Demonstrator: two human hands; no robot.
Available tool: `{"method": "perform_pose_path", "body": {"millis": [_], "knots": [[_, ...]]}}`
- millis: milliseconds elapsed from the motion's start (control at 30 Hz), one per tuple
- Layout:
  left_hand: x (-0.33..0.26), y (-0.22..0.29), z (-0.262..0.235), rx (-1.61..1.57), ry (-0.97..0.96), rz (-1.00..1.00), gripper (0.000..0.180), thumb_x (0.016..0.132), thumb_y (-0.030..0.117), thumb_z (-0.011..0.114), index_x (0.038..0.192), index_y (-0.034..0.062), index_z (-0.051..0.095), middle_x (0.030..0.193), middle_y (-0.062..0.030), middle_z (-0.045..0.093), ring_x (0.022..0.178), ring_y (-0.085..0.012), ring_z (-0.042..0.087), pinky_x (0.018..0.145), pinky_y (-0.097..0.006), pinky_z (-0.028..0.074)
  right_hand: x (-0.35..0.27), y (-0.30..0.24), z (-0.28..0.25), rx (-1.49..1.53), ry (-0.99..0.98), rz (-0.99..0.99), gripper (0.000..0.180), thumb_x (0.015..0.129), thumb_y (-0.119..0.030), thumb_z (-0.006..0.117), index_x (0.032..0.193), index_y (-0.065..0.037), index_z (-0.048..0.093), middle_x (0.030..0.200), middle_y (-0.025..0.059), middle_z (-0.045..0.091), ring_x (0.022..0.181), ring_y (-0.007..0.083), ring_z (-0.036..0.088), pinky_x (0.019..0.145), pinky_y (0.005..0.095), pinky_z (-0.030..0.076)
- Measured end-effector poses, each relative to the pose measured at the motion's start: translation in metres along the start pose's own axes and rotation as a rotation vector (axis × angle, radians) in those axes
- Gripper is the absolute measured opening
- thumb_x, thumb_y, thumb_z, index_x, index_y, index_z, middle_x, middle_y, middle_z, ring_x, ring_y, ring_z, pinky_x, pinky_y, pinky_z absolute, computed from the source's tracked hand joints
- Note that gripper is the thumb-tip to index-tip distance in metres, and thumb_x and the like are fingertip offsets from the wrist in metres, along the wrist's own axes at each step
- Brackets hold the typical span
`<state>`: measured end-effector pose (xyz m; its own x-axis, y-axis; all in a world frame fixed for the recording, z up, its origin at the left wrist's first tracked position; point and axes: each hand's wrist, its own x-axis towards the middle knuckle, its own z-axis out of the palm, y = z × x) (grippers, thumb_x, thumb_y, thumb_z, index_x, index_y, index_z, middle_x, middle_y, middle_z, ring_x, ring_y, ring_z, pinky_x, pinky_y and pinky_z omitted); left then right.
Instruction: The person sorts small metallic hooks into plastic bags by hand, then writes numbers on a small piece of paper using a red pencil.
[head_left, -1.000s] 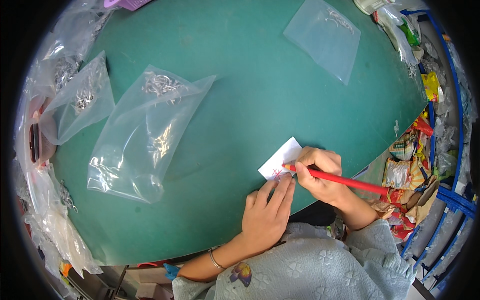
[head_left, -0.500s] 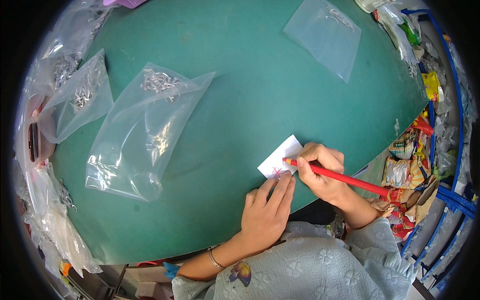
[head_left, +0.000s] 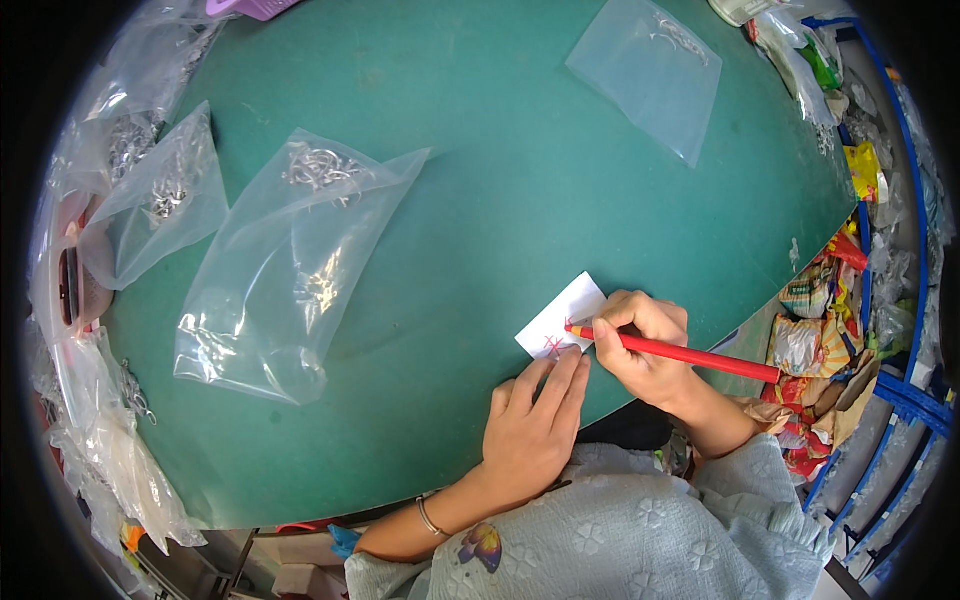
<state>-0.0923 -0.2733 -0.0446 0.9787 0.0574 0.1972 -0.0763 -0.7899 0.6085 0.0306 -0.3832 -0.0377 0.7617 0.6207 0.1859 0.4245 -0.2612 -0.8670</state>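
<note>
A small white slip of paper (head_left: 555,312) lies near the table's front edge, with red marks on it. My right hand (head_left: 645,345) is closed round a red pencil (head_left: 700,359), whose tip touches the paper. The fingertips of my left hand (head_left: 535,420) rest flat on the paper's lower edge, fingers stretched out. To the left lies a large clear plastic bag (head_left: 270,290) with shiny metal hook-like pieces (head_left: 322,168) in it.
More clear bags with metal pieces (head_left: 165,195) line the table's left side. Another clear bag (head_left: 655,80) lies at the far right. A purple basket (head_left: 255,6) shows at the top edge. Blue racks (head_left: 915,400) and crumpled packaging (head_left: 810,345) stand beyond the right edge.
The pencil tip has shifted slightly, and a new red stroke shows on the paper beside it. My left hand stays in place.
</note>
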Motion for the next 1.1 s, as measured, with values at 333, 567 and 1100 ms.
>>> {"method": "perform_pose_path", "body": {"millis": [333, 567, 1100], "knots": [[-0.0003, -0.0003, 0.0003, -0.001, -0.016, -0.004, 0.038, 0.072, 0.011, 0.058, 0.109, 0.0009, 0.056, 0.116, -0.0049, 0.051, 0.098, -0.0189, 0.049, 0.071, -0.029, 0.036, -0.0010, 0.0014, -0.0005, -0.023, -0.008, -0.005, 0.016, 0.075, 0.003, 0.060, 0.068, -0.001, 0.046, 0.055, 0.0062, 0.050, 0.044, 0.0115, 0.043, 0.040, 0.0241, 0.035], [-0.0005, 0.0002, -0.0003, 0.002, -0.016, -0.001, 0.038, 0.073, 0.011, 0.058, 0.109, 0.0007, 0.056, 0.117, -0.0054, 0.051, 0.098, -0.0190, 0.049, 0.072, -0.029, 0.036, -0.0011, 0.0046, 0.0015, 0.048, 0.133, 0.006, 0.017, 0.077, 0.002, 0.059, 0.068, -0.001, 0.046, 0.058, 0.0063, 0.053, 0.046, 0.0089, 0.044, 0.041, 0.0230, 0.035], [0.0001, -0.0001, -0.0006, 0.000, -0.012, -0.002, 0.037, 0.073, 0.011, 0.059, 0.109, 0.0013, 0.057, 0.116, -0.0045, 0.051, 0.096, -0.0184, 0.050, 0.071, -0.029, 0.036, 0.0002, 0.0007, 0.0033, -0.047, 0.158, 0.013, 0.019, 0.077, 0.003, 0.059, 0.066, -0.001, 0.043, 0.056, 0.0073, 0.050, 0.044, 0.0126, 0.044, 0.041, 0.0246, 0.034]]}}
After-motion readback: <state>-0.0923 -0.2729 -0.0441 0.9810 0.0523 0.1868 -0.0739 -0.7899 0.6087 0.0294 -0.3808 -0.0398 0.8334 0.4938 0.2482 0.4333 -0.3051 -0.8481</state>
